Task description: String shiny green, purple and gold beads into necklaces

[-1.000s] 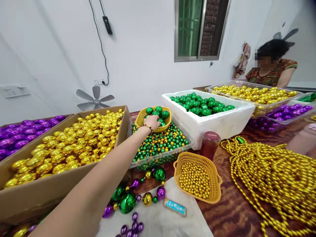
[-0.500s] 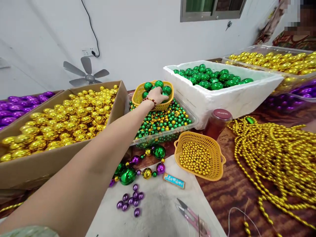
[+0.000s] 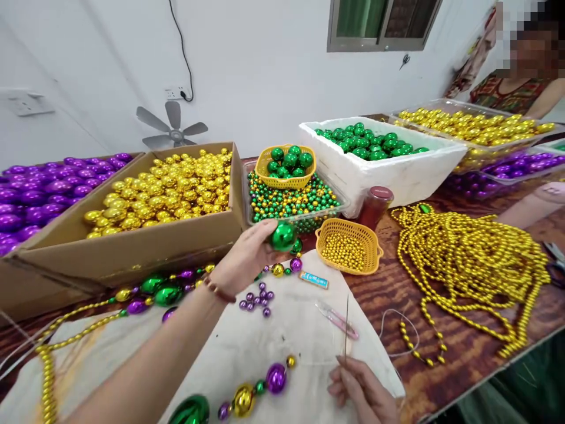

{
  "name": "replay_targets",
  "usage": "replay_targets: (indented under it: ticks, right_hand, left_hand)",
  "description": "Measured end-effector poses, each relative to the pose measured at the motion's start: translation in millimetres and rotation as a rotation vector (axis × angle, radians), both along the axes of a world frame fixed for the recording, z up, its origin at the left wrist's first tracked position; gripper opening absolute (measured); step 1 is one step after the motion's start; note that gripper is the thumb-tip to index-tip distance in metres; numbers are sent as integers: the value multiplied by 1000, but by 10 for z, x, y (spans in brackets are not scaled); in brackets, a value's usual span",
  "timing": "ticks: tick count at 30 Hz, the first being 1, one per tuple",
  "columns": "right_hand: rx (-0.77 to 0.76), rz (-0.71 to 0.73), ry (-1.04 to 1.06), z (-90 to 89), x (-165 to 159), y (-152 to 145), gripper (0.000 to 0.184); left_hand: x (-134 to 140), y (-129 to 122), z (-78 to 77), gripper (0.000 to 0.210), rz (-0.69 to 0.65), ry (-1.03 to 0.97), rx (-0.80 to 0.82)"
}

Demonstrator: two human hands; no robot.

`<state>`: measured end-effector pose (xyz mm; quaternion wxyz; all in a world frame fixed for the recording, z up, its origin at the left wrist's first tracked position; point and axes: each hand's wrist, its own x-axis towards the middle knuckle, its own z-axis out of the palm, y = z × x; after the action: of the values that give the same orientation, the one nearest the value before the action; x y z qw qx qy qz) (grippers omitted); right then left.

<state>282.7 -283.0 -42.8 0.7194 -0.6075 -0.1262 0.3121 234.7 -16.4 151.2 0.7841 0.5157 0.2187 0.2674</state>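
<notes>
A large shiny green bead [image 3: 283,236] is pinched in the fingers of my left hand [image 3: 247,259], held above the white cloth [image 3: 247,353]. Low on the right, my right hand [image 3: 359,386] grips a long thin needle [image 3: 346,324] that points upward. Left of that hand lies a string of beads, with a purple bead [image 3: 276,378], a gold bead [image 3: 243,400] and a large green bead cut off at the bottom edge. Loose small purple beads [image 3: 258,300] are grouped on the cloth. Pink-handled snips [image 3: 339,323] lie just beyond the needle.
A yellow basket [image 3: 286,182] of large green beads sits on a clear tub [image 3: 342,206] of small beads. A cardboard box [image 3: 132,241], a foam box [image 3: 388,176], a red-lidded jar [image 3: 375,206] and another basket [image 3: 375,259] surround the cloth. A person [image 3: 521,88] sits at the far right.
My left hand has come back from the yellow basket toward me, carrying a green bead. My right hand with the needle has come into view as the camera shifted.
</notes>
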Motion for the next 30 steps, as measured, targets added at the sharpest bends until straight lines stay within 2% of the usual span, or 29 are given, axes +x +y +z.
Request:
replay_targets:
  ticks: [2, 5, 7, 9, 11, 15, 21, 26, 30]
  right_hand:
    - [-11, 83, 2, 33, 35, -58, 30]
    - [-40, 181, -30, 133, 57, -128, 27]
    - [-46, 223, -52, 212, 26, -127, 27]
    - [-46, 265, -58, 287, -34, -90, 29]
    - [-41, 305, -64, 348, -101, -41, 30]
    - [-47, 366, -108, 402, -196, -5, 31]
    - [-107, 349, -236, 385, -299, -106, 33]
    - [-125, 320, -340, 397, -334, -190, 32]
    - [-142, 300, -359, 412, -316, -215, 29]
  left_hand:
    - [-441, -199, -216, 22, 115, -56, -207]
    - [-1001, -427, -530, 24, 254, -63, -420]
    - [-1238, -572, -700, 25, 323, -28, -505]
    - [-1333, -710, -807, 25, 350, -13, -553]
    - [-1295, -819, -845, 26, 314, -34, -570]
    - [-1014, -904, -831, 30, 209, -84, -564]
    - [-692, -866, -901, 27, 217, -105, -685]
    - [-598, -832, -916, 27, 232, -105, -810]
    - [-570, -824, -904, 30, 226, -102, -842]
